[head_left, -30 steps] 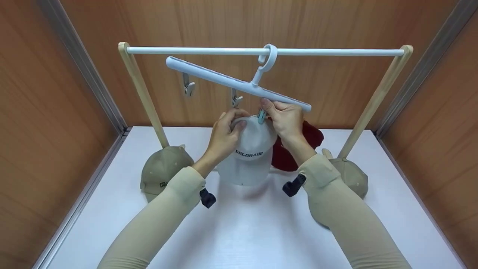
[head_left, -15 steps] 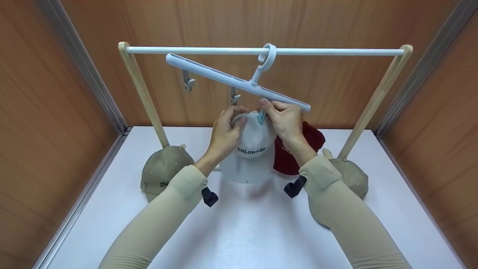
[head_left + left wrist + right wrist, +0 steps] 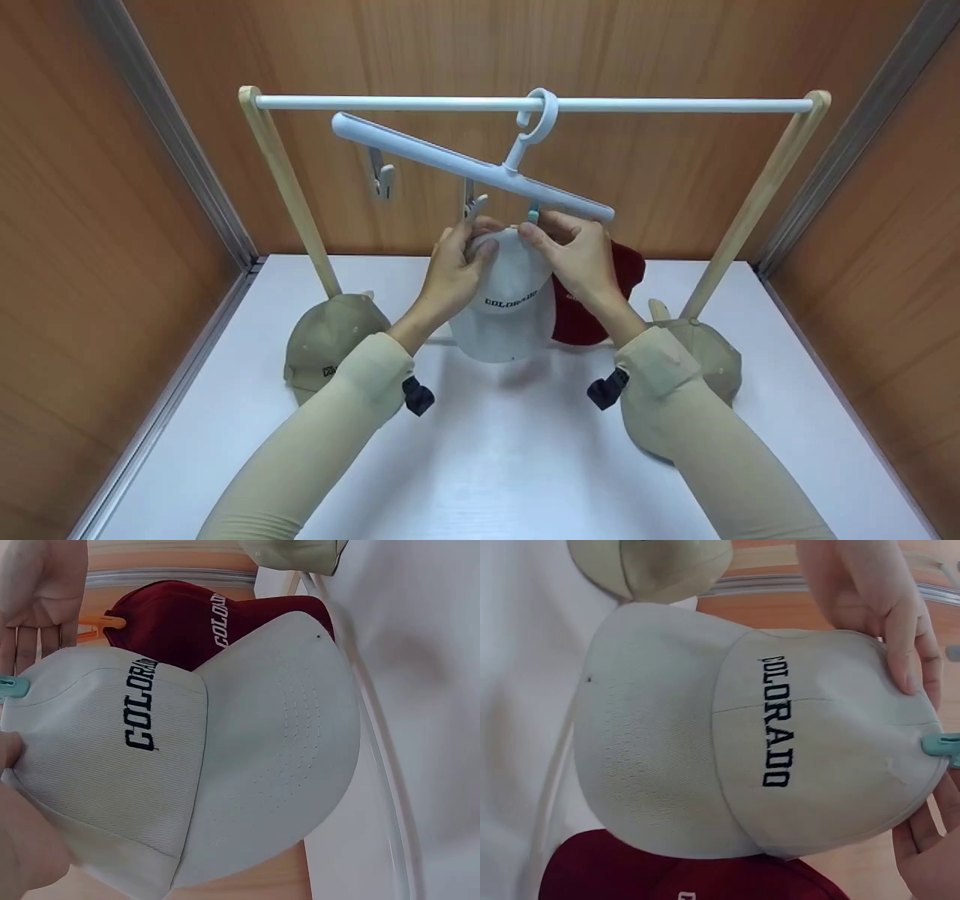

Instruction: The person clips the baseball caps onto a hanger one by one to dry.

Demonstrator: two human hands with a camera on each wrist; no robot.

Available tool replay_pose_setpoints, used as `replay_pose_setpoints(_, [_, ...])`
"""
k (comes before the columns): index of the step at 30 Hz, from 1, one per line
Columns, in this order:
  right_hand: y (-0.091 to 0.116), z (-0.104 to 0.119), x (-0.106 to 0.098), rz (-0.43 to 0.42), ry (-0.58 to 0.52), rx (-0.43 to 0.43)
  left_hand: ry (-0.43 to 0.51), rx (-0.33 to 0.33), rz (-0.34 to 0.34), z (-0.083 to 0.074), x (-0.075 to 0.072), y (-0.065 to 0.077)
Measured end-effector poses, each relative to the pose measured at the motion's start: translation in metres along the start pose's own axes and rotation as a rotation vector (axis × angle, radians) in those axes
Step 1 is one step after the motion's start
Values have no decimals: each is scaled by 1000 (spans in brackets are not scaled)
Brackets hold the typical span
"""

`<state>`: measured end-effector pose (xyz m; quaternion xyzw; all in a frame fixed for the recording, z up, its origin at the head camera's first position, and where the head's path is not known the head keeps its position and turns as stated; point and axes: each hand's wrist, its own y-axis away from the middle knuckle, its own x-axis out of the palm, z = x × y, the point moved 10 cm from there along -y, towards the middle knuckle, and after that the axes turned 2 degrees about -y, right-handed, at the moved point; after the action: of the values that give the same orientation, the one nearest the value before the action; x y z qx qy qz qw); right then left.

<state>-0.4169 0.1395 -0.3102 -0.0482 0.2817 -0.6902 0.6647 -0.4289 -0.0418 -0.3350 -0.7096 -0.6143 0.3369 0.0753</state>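
Note:
A white baseball cap (image 3: pixel 514 262) lettered COLORADO hangs brim-down from a teal clip (image 3: pixel 939 744) on the light blue hanger (image 3: pixel 472 166). My left hand (image 3: pixel 456 266) pinches the left side of its crown near the top, with the thumb on the front, as the right wrist view also shows. My right hand (image 3: pixel 583 259) is on the other side of the cap, beside the clip. In the left wrist view this hand's fingers (image 3: pixel 26 645) extend behind the crown, apart from the clip. The hanger slopes down to the right.
A dark red cap (image 3: pixel 172 622) hangs behind on an orange clip (image 3: pixel 97 626). Two grey clips (image 3: pixel 383 180) dangle from the hanger's left half. The hanger hooks over a white rail (image 3: pixel 675 106) between wooden posts. Olive caps (image 3: pixel 334 334) sit at both post bases.
My right hand lets go of the teal clip and moves slightly right and down. The clip now grips the white cap, which has turned a little. My left hand keeps its hold.

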Motion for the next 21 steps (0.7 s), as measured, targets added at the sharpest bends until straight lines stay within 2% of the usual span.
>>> replay_pose_setpoints(10, [13, -8, -6, 70, 102, -17, -4, -39, 5, 7, -4, 1])
replay_pose_setpoints(18, [23, -9, -23, 61, 51, -46, -2, -66, -9, 13, -10, 5])
replay_pose_setpoints(21, [27, -8, -31, 59, 42, -60, -19, -57, -21, 13, -13, 7])
